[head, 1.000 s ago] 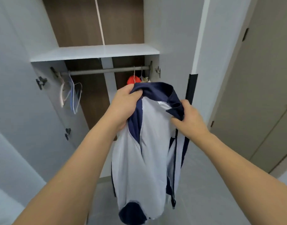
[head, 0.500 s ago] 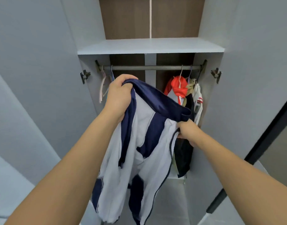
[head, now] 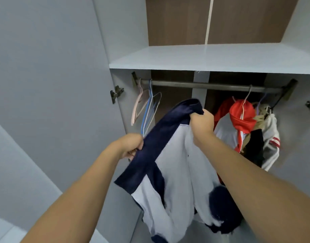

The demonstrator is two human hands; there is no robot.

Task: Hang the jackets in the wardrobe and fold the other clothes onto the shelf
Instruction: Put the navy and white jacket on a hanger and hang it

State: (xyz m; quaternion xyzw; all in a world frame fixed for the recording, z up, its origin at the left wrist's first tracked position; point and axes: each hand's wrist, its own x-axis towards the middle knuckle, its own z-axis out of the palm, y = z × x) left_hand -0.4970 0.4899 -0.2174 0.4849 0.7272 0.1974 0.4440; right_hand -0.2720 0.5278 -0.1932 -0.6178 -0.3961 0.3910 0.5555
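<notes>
Grey, smooth and flat, the open door (head: 50,95) stands left of the rail (head: 213,85), a dull metal tube running across under the white shelf (head: 203,58). At the rail's left end hang the empty hangers (head: 147,111), thin bent wire in pink, blue and pale tones, crowded close together.

Just below those hangers, the left hand (head: 129,146) has its fingers curled tight round a navy band of the jacket (head: 171,155). The jacket hangs in front of the rail's middle, held up in the air and not yet on a hanger: soft, limp cloth, white panels with navy trim, its lower part crumpled and slightly blurred. Under the rail's middle the right hand (head: 201,123) bunches the navy collar in a closed fist.

Below the rail's right end hang the clothes (head: 247,130) already in place, red, white, black and tan fabrics pressed against each other.

With both hands busy on the cloth, neither is free to take a hanger; letting go on one side would probably let the slack jacket sag or slide towards the floor. The wire hangers sit so tight together that pulling one might drag or tangle its neighbours. The loose sleeves could also snag on the hinge (head: 116,93) left of the rail.
</notes>
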